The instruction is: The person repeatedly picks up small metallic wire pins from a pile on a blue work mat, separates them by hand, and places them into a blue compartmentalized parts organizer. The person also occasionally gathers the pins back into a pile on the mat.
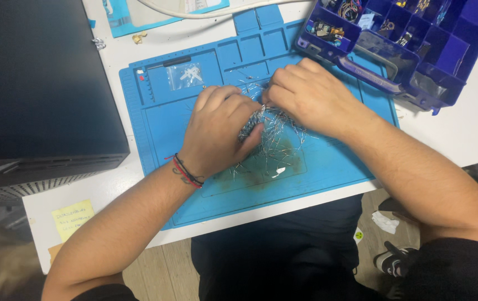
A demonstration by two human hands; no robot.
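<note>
Silvery tangle of thin wire leads (pixel 272 139) looks light, springy and prickly; left hand (pixel 219 131) cups it at nine o'clock, right hand (pixel 306 97) pinches strands at one o'clock.

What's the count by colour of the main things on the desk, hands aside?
Blue: 1, the work mat
Purple: 1, the compartment organiser box
Black: 1, the case
Yellow: 1, the sticky note
Silver: 1, the tangle of wire leads
Total: 5

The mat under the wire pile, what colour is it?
Blue mat, seen in the head view.
</note>
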